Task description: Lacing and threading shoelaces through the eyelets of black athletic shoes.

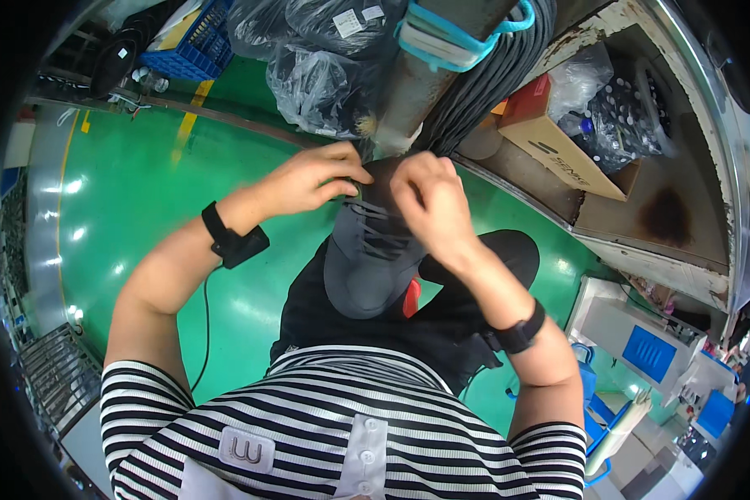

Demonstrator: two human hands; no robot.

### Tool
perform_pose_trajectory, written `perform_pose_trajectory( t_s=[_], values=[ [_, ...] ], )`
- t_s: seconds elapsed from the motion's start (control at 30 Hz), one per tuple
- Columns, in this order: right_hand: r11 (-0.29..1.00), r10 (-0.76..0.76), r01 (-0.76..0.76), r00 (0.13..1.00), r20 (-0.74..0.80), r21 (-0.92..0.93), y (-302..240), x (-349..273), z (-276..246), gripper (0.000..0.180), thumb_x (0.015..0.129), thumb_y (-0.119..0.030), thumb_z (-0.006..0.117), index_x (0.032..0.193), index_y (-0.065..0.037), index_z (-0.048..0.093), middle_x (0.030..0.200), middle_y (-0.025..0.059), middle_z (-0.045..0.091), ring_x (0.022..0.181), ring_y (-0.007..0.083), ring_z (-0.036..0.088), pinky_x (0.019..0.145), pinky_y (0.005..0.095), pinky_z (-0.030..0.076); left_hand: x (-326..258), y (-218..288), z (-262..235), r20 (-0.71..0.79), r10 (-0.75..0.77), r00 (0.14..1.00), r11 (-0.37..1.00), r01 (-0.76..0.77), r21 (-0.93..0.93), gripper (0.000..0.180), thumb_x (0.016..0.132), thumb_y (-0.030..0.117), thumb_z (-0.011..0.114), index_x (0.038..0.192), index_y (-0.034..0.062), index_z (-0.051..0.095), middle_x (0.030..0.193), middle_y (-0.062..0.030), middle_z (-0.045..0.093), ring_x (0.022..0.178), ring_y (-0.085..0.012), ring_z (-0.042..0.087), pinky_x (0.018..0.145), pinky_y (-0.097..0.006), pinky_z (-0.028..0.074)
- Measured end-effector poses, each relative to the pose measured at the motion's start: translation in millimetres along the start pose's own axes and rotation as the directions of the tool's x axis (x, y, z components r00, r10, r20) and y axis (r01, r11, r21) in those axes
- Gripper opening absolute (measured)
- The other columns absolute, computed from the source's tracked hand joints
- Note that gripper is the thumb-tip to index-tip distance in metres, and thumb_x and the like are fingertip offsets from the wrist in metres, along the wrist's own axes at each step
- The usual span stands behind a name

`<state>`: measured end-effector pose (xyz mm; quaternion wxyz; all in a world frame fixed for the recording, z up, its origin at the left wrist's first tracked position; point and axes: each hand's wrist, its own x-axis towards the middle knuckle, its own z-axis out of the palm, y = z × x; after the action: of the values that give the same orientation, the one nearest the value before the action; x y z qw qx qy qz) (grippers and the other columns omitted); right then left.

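A dark grey lace-up shoe [367, 265] is in front of me above my lap, its toe towards me and its laces [381, 232] running across the front. At the shoe's left upper edge, my left hand [321, 178] has its thumb and forefinger closed in a pinch on it. My right hand [432, 200] is on the other side of the shoe's upper end, with its fingers curled in. What lies inside those curled fingers is hidden. The shoe's far end meets the foot of a worn metal post [417, 92].
Clear plastic bags [317, 87] of dark items hang over the far rail. Coiled black cable [496, 79] runs beside the post. On a rusty shelf at right stands an open cardboard box [550, 146]. A blue crate [196, 50] is far left. A cord [207, 325] trails from my left wristband.
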<state>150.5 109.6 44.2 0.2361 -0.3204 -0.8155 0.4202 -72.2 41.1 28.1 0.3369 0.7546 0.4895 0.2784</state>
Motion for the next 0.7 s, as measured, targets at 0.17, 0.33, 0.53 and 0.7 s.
perform_pose_trajectory(
  t_s=[0.17,0.33,0.53,0.7],
  values=[
    [0.923,-0.111,0.079,0.992,-0.064,-0.378,2,-7,34,0.009,0.069,-0.012,0.072,0.078,-0.013,0.069,0.086,-0.0008,0.059,0.091,0.0238,0.052,0.078,0.0389,0.036,-8,11,14,-0.076,-0.239,0.968,0.954,0.220,-0.201,0.026,0.086,0.010,0.063,0.112,0.0052,0.062,0.088,-0.0054,0.060,0.081,-0.0186,0.060,0.071,-0.031,0.047],
    [0.941,-0.090,0.031,0.983,-0.163,-0.338,8,-14,45,0.011,0.069,-0.010,0.073,0.079,-0.012,0.070,0.085,-0.0012,0.060,0.091,0.0229,0.052,0.078,0.0373,0.036,-9,10,22,0.069,-0.522,0.850,0.538,0.391,-0.747,0.030,0.088,0.014,0.065,0.116,0.0079,0.055,0.083,0.0028,0.053,0.074,-0.0048,0.050,0.063,-0.021,0.038],
    [0.949,-0.077,0.006,0.974,-0.211,-0.317,9,-11,45,0.011,0.067,-0.010,0.073,0.077,-0.011,0.070,0.083,-0.0009,0.059,0.089,0.0222,0.053,0.077,0.0374,0.036,-9,2,22,0.185,-0.523,0.832,0.400,0.431,-0.809,0.025,0.090,0.016,0.063,0.111,0.0094,0.051,0.080,0.0044,0.048,0.068,-0.0039,0.044,0.059,-0.020,0.033],
    [0.971,-0.071,0.029,0.982,-0.175,-0.236,15,-10,45,0.011,0.067,-0.008,0.073,0.077,-0.010,0.070,0.084,-0.0003,0.059,0.088,0.0223,0.053,0.076,0.0363,0.036,-5,2,23,0.187,-0.493,0.849,0.484,0.447,-0.752,0.025,0.089,0.016,0.064,0.109,0.0112,0.049,0.078,0.0052,0.048,0.067,-0.0039,0.044,0.058,-0.019,0.033]
  ],
)
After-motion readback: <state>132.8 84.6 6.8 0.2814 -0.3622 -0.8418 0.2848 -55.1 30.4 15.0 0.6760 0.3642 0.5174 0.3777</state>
